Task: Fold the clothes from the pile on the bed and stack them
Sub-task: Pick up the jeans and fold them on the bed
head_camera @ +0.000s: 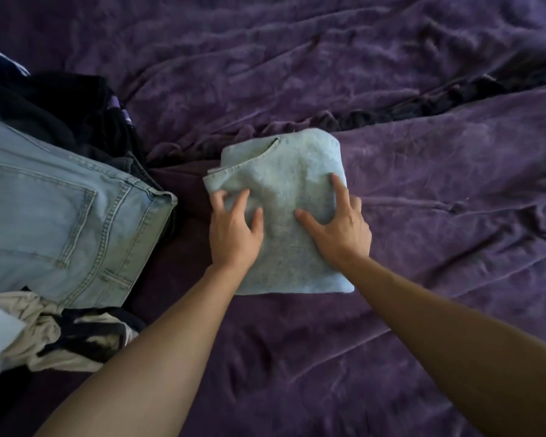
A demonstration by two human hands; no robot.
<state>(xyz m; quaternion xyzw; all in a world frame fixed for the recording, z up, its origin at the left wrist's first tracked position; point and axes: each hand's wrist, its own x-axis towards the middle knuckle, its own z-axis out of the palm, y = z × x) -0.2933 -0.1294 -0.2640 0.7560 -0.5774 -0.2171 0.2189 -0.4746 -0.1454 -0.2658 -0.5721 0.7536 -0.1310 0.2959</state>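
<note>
**Blue top folded, soft and light**

The folded blue top (284, 190) lies mid-bed (438, 263) with both hands on it. Left hand (234, 230) and right hand (341, 230) press with spread fingers; neither grip is closed.

My read is that it's a soft, limp knit that will sag, so lift it from under both side edges.

Count:
- 1 blue top
- 1 jeans (54, 209) on the pile at left
- dark clothes (63, 111) and a striped piece (70, 339), number unclear

One folded pale-blue fleece garment (284, 190) is lying at centre frame, one pair of light-blue denim jeans (60, 200) at left.
</note>
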